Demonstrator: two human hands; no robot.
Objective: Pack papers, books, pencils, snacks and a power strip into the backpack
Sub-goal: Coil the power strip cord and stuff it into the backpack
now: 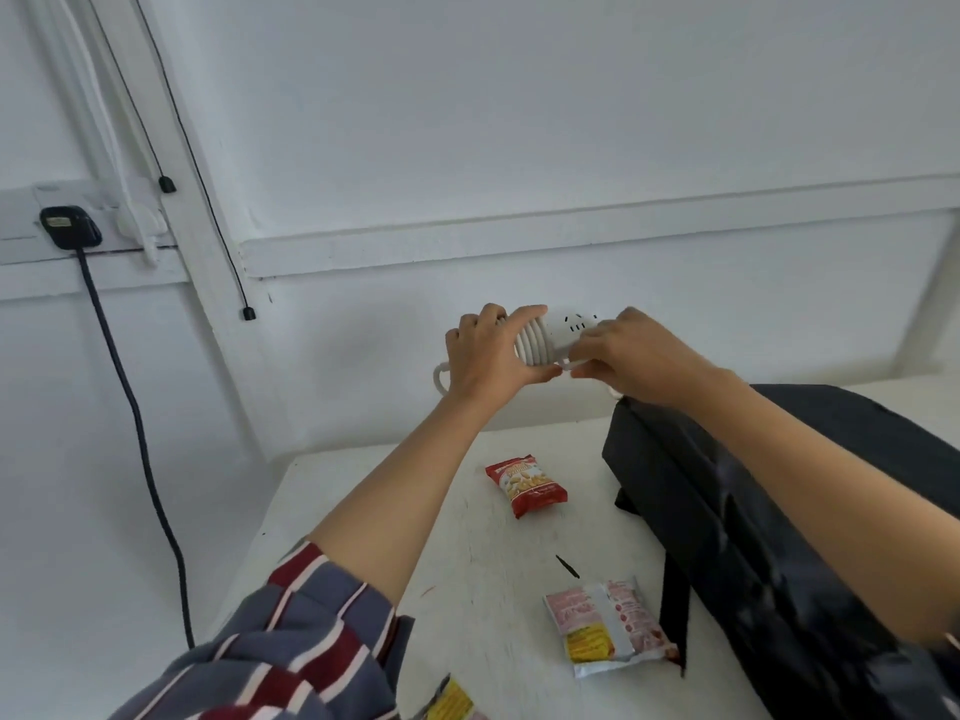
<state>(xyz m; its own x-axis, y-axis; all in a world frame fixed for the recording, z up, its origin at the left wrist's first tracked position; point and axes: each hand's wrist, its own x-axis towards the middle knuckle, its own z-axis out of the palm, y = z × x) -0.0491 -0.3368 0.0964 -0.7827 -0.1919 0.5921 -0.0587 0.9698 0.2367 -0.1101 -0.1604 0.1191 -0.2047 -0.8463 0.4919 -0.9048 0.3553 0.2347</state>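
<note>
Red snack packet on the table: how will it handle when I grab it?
The red snack packet looks puffed and glossy, so probably light, squashy and somewhat slippery. Lying flat on the table, it is unlikely to roll.

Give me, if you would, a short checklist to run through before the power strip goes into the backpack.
1. Firm hold on the power strip: ok; the left hand grips the wound end.
2. Cord fully wound: not ok; a loose loop shows beside the left hand.
3. Free part of the cord under control: ok; the right hand pinches it under the strip.
4. Backpack open: cannot tell; the right arm hides its top.
5. Snacks packed: not ok; the red packet and the pink and yellow packet lie on the table.
</note>
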